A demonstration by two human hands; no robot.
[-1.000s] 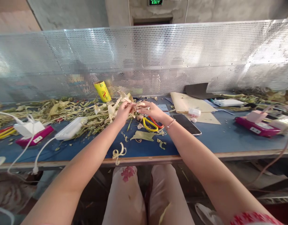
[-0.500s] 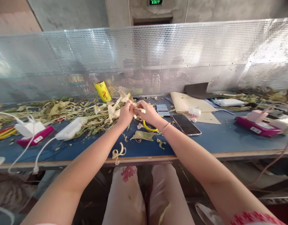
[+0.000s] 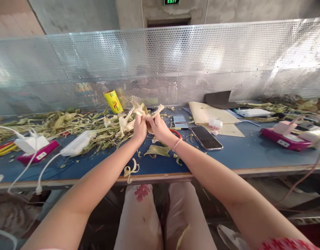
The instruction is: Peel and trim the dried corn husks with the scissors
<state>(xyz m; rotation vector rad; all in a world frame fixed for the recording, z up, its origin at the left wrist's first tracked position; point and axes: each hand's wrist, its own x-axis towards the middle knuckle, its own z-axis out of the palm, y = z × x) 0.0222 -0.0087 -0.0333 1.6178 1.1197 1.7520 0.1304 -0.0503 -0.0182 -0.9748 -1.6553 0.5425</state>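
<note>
Both my hands meet above the blue table (image 3: 235, 152), just in front of a heap of dry husk leaves (image 3: 79, 123). My left hand (image 3: 139, 127) is closed on a bundle of pale husk strips (image 3: 137, 109) that fans up and to the left. My right hand (image 3: 157, 127) is pressed against the left one and pinches the same bundle, with one strip (image 3: 157, 110) sticking up to the right. The scissors (image 3: 174, 132) lie on the table behind my right wrist, only a red handle showing. Cut scraps (image 3: 157, 150) lie under my forearms.
A yellow roll (image 3: 113, 101) stands by the perforated metal screen (image 3: 227, 59). A phone (image 3: 206, 137), small white case (image 3: 215, 124) and brown paper (image 3: 209, 116) lie right. Magenta power strips (image 3: 279, 139) (image 3: 37, 153), white chargers (image 3: 76, 145) and cables sit on both sides. My knees are below the table edge.
My right hand has drawn left from above the scissors until it touches the left hand. Both hands now grip the husk bundle close together and a little higher.
</note>
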